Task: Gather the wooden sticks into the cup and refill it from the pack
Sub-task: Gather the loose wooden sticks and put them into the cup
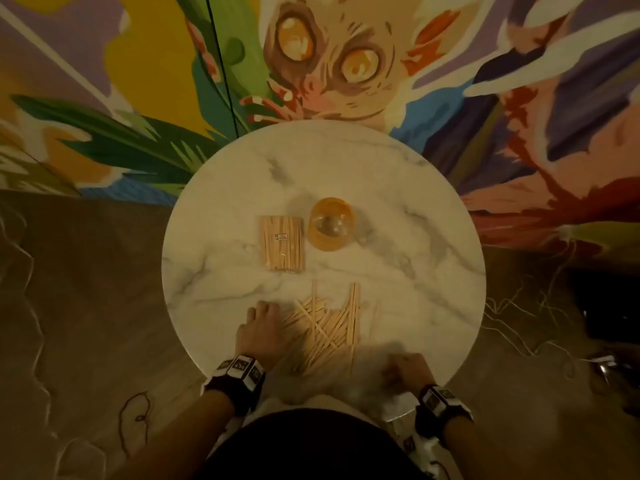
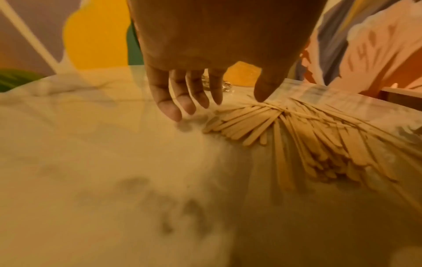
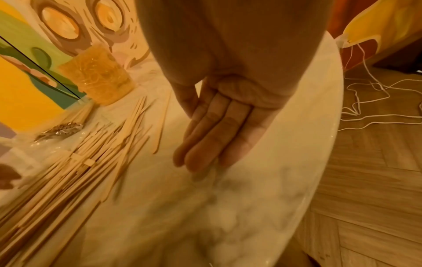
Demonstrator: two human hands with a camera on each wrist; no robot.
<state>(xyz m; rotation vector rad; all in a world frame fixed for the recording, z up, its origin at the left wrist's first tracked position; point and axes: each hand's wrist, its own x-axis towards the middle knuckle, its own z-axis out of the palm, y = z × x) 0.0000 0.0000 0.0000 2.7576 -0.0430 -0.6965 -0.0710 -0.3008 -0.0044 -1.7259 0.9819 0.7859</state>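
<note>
- My right hand (image 1: 405,370) is smeared by blur in the head view; only the right wrist camera shows its fingers (image 3: 212,137), straight and pressed side by side, holding nothing, over bare marble near the table's near edge.
- My left hand (image 1: 259,327) has its fingers (image 2: 180,101) straight and slightly spread, tips down by the left edge of the loose sticks (image 1: 329,327); I cannot tell whether they touch any.
- The pack (image 1: 282,242) is half hidden behind my palm in the left wrist view.
- The surface is a round white marble table (image 1: 433,271) against a painted mural (image 1: 329,64), on a wood floor with white cords (image 3: 365,101) trailing to the right.
- The sticks lie in a criss-crossed heap at the near middle, most long axes running away from me, some slanted.
- The pack lies flat left of the upright amber cup (image 1: 327,225), just beside it, its sticks pointing away from me.
</note>
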